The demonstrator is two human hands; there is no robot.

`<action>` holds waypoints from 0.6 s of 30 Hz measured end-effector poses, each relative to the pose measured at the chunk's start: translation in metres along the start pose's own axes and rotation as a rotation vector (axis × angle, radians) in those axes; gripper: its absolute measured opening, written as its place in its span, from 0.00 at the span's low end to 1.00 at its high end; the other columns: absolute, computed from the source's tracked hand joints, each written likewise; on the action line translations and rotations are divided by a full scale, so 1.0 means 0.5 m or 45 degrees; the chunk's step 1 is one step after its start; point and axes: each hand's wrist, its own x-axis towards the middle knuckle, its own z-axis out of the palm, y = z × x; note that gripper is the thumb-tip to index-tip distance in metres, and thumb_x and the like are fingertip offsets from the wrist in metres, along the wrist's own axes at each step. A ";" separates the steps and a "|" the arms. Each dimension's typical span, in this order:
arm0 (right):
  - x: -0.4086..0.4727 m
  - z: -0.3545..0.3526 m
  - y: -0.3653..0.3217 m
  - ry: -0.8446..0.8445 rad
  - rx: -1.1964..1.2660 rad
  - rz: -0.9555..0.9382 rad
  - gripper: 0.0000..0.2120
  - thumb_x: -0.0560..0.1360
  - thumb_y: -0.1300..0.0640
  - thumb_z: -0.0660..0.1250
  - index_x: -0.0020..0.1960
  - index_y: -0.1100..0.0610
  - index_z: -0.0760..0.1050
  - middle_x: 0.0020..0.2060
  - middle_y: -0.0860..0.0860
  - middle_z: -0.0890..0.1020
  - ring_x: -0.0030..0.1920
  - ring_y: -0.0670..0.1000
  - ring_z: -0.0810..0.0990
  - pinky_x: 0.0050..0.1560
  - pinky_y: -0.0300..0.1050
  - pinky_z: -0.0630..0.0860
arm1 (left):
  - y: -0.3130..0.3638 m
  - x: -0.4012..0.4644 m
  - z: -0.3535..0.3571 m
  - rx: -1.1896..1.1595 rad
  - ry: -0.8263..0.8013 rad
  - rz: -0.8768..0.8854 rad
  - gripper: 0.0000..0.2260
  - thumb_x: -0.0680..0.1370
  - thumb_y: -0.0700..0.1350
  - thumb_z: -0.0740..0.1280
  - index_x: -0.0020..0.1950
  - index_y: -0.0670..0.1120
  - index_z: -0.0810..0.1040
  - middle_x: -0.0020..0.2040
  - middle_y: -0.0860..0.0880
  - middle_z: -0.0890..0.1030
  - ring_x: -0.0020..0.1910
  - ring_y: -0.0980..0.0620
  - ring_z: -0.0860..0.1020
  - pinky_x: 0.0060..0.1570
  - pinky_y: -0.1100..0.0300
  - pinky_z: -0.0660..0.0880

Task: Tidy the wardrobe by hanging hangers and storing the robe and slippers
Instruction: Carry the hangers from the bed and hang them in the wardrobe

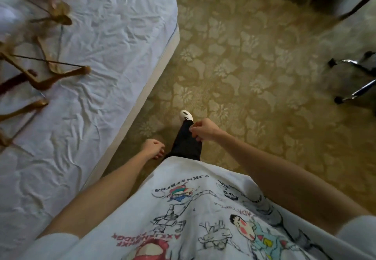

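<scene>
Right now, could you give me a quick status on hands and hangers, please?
Left hand and right hand loosely curled, empty. Wooden hangers scattered on bed. Nothing in the way.

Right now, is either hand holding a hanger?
No, the left hand and right hand hold nothing; the hangers lie on the bed.

Bedroom, white-sheeted bed (114,60), patterned carpet (254,72), wooden hangers (50,13) on the sheet
</scene>
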 end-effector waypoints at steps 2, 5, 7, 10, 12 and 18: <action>0.082 -0.057 -0.068 -0.071 -0.152 -0.024 0.10 0.78 0.56 0.65 0.52 0.60 0.83 0.43 0.55 0.86 0.38 0.50 0.84 0.36 0.39 0.81 | 0.048 0.069 -0.026 -0.065 0.034 -0.056 0.08 0.80 0.39 0.66 0.43 0.39 0.81 0.36 0.43 0.82 0.30 0.49 0.78 0.27 0.61 0.73; 0.189 -0.164 -0.159 -0.123 -0.339 -0.065 0.11 0.78 0.58 0.64 0.53 0.61 0.83 0.44 0.56 0.87 0.38 0.51 0.84 0.32 0.38 0.78 | 0.153 0.156 -0.072 -0.125 0.052 -0.107 0.09 0.79 0.37 0.66 0.40 0.39 0.80 0.34 0.42 0.81 0.28 0.49 0.76 0.27 0.62 0.72; 0.241 -0.245 -0.217 -0.149 -0.400 -0.057 0.10 0.79 0.58 0.64 0.55 0.61 0.82 0.44 0.54 0.86 0.37 0.49 0.82 0.32 0.37 0.77 | 0.240 0.197 -0.103 -0.168 0.071 -0.108 0.10 0.80 0.37 0.65 0.39 0.39 0.79 0.33 0.42 0.80 0.27 0.49 0.76 0.26 0.62 0.72; 0.337 -0.377 -0.295 -0.103 -0.469 -0.070 0.10 0.80 0.57 0.64 0.56 0.61 0.81 0.44 0.53 0.85 0.37 0.48 0.81 0.34 0.38 0.77 | 0.393 0.244 -0.166 -0.215 0.091 -0.026 0.09 0.81 0.38 0.63 0.42 0.39 0.78 0.34 0.43 0.79 0.28 0.50 0.74 0.26 0.63 0.71; 0.396 -0.465 -0.334 -0.060 -0.520 -0.054 0.10 0.80 0.57 0.64 0.56 0.62 0.81 0.43 0.53 0.84 0.37 0.49 0.81 0.37 0.40 0.79 | 0.484 0.275 -0.206 -0.227 0.115 0.033 0.08 0.82 0.39 0.62 0.47 0.40 0.79 0.38 0.44 0.81 0.30 0.51 0.76 0.29 0.62 0.72; 0.593 -0.673 -0.447 -0.038 -0.676 0.061 0.09 0.79 0.59 0.65 0.55 0.61 0.81 0.36 0.51 0.83 0.32 0.49 0.80 0.32 0.40 0.76 | 0.688 0.377 -0.308 -0.424 0.196 0.059 0.08 0.82 0.42 0.64 0.49 0.42 0.82 0.40 0.47 0.83 0.35 0.51 0.80 0.34 0.61 0.76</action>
